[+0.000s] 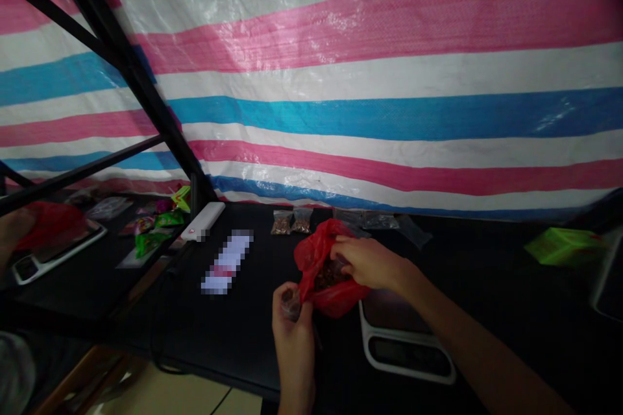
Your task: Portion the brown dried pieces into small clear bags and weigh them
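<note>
A red plastic bag (316,248) stands open on the black table, with small brown pieces (329,274) inside. My right hand (363,260) reaches over its right rim, fingers bent and closed together at the mouth; what they grip is hidden. My left hand (294,331) is at the bag's front left, thumb and fingers closed round a small clear plastic bag (291,305). The left thumb is near the red bag's edge. A white kitchen scale (409,356) lies partly under my right forearm, at the red bag's right.
Two filled small bags (292,222) and several flat clear bags (374,219) lie along the back. Left are a blurred-out phone-like rectangle (228,262) and a white power strip (203,220). A green box (562,246) stands right. Beyond the black frame (146,104), another person's hand (14,227) is at a red bag.
</note>
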Demonstrator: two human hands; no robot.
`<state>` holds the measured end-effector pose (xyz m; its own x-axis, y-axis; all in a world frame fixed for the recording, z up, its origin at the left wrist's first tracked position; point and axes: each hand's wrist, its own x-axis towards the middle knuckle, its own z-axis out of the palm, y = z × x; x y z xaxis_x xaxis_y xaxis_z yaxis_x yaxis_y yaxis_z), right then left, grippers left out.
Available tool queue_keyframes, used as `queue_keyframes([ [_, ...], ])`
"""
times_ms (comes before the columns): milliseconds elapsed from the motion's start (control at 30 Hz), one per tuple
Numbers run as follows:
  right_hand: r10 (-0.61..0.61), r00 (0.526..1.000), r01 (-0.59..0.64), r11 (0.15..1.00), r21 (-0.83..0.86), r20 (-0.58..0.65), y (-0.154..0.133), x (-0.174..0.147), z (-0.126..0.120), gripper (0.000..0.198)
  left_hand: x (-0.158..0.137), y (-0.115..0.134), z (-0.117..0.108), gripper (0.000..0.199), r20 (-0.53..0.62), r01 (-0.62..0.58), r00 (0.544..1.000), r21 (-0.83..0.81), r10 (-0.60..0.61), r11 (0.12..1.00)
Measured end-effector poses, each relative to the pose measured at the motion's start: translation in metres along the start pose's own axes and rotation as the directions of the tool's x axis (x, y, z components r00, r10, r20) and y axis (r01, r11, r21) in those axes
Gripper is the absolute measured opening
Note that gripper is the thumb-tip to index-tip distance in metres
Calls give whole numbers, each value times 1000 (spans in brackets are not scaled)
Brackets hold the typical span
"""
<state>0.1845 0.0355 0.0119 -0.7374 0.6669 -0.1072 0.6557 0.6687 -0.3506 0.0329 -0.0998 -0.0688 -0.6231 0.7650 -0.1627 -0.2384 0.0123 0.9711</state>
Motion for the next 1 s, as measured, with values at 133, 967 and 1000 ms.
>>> queue_keyframes([
  [133, 26, 999, -27, 998, -60, -25, -1, -1, -1, 37, 0, 4, 0, 34, 21, 39, 999, -5, -39, 999],
  [967, -123, 992, 117, 982, -148, -34, -12, 13, 13, 33, 5, -4, 12, 46, 36, 138, 990, -241, -133, 961],
  [1000, -129, 991, 123, 981, -150, -35, -13, 13, 14, 33, 5, -3, 12, 46, 32, 139, 990, -251, -135, 958],
])
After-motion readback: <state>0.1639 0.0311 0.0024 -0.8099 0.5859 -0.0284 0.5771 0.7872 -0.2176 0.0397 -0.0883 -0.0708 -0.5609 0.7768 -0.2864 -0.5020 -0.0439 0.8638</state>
